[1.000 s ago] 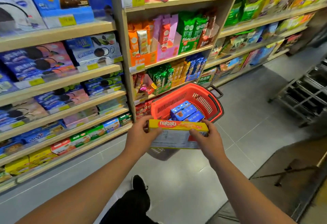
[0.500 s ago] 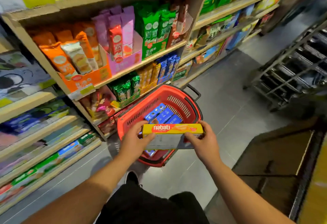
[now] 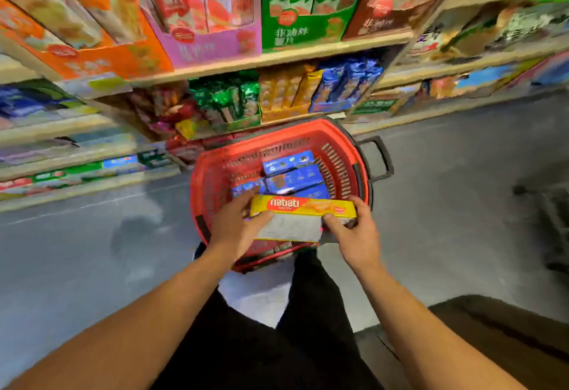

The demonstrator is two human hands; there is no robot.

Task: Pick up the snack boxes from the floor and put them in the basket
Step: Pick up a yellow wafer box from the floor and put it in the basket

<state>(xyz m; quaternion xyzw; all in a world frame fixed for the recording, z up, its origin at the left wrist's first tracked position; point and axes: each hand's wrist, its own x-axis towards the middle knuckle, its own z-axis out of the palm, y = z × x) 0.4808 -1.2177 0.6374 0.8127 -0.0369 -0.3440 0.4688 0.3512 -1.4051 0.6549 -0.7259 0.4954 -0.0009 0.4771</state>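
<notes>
A red plastic basket (image 3: 203, 186) stands on the grey floor in front of the shelves. Inside it lie several blue snack boxes (image 3: 292, 175). A yellow nabati wafer box (image 3: 303, 207) is held level over the basket's near half. My left hand (image 3: 234, 226) grips its left end and my right hand (image 3: 358, 232) grips its right end. The box's grey underside faces me and hides part of the basket's inside.
Shelves (image 3: 277, 56) packed with snack packs rise right behind the basket. The basket's black handle (image 3: 380, 158) sticks out at its right. My dark-trousered legs (image 3: 308, 312) are below the hands. A dark mat (image 3: 508, 328) lies at lower right.
The view has tilted down and closed in on the basket. Both hands have carried the yellow box lower, over the basket's near half.
</notes>
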